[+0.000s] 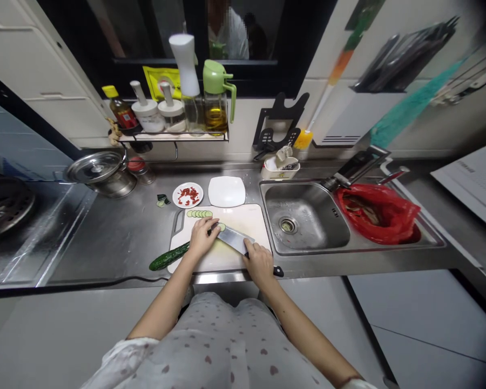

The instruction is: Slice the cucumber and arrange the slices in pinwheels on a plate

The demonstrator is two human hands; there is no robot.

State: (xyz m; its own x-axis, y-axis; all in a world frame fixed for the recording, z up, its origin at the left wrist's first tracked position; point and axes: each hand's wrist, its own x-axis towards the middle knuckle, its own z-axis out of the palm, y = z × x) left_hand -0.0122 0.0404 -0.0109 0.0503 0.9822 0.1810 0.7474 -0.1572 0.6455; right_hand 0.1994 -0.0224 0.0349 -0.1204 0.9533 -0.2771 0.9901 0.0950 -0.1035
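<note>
A dark green cucumber lies slantwise over the left side of the white cutting board, its far end partly under my left hand. That hand is curled around the cucumber near its cut end. My right hand grips a kitchen knife, whose wide blade reaches left to the cucumber's cut end. The knife's black handle shows past my right palm. A pale round slice rests against the blade. Further back on the board lies an overlapping row of cucumber slices.
Behind the board stand a plate of chopped red pieces and a white square plate. Cucumber scraps lie to the left, near a lidded pot. The sink and a red bag are on the right.
</note>
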